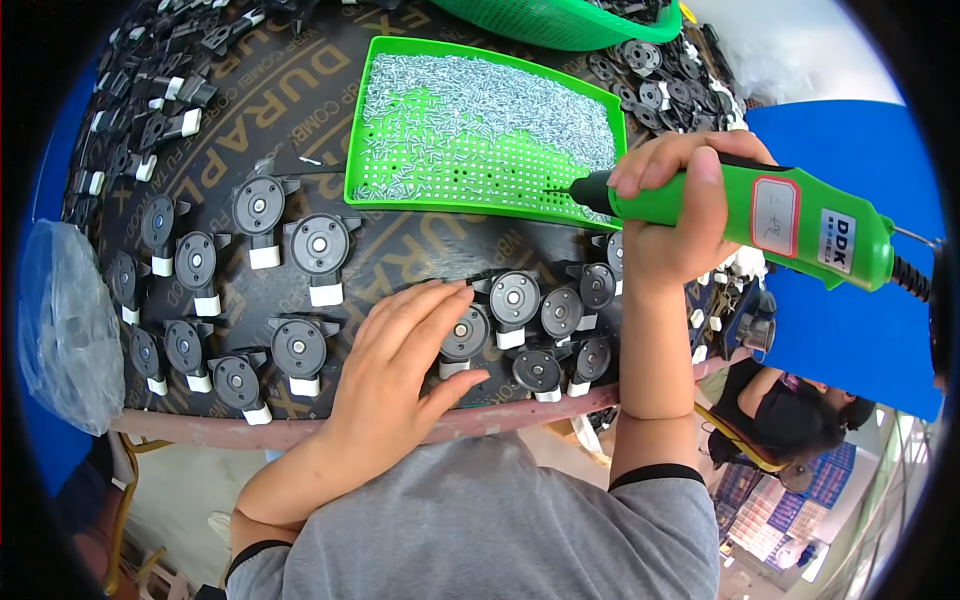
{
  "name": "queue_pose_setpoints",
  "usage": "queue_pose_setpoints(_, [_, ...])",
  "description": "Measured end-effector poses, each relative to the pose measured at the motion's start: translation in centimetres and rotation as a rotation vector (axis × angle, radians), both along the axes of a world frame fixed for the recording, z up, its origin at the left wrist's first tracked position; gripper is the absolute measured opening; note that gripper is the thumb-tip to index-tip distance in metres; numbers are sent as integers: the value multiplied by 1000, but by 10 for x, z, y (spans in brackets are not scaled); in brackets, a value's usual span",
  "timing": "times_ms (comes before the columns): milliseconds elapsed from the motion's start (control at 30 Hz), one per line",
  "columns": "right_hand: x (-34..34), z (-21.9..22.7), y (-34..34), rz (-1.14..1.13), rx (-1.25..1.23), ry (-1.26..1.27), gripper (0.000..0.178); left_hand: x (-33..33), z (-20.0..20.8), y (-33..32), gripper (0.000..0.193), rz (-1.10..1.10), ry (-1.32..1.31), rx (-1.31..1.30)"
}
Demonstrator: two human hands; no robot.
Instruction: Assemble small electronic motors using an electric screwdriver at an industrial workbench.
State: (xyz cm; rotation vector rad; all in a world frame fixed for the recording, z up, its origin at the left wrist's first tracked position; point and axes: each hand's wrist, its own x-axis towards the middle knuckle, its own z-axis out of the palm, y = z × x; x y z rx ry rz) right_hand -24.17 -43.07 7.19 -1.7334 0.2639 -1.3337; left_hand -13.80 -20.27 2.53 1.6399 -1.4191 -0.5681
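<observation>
My right hand (680, 205) is wrapped round a green electric screwdriver (740, 215), held nearly level above the right part of a green tray (352, 170). The thin bit points left, over the small silver screws (480, 95) in that tray; whether a screw sits on the bit is too small to tell. My left hand (395, 345) lies with fingers stretched and thumb apart around a black round part (465, 333) with a white tab. Its fingertips are by the part's upper edge and the thumb by its lower side. Similar discs (514, 298) stand just right of it.
More black discs with white tabs (300, 348) stand in rows at left. Dark loose parts (160, 120) crowd the far left; others (655, 90) are heaped at the far right near a green basket (560, 22). A clear plastic bag (70, 325) hangs at the left edge. Another person (775, 410) is behind, right.
</observation>
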Motion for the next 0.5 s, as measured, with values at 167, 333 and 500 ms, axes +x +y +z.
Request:
queue_pose_setpoints(167, [-1,-1,5,29,13,-16,23,1,-6,2,57,10,-5,-12])
queue_pose_setpoints(333, [-10,16,16,180,105,-192,29,2,-8,2,51,25,24,-10])
queue_pose_setpoints(500, [-32,60,74,486,-5,-20,31,0,-6,0,50,35,29,-13])
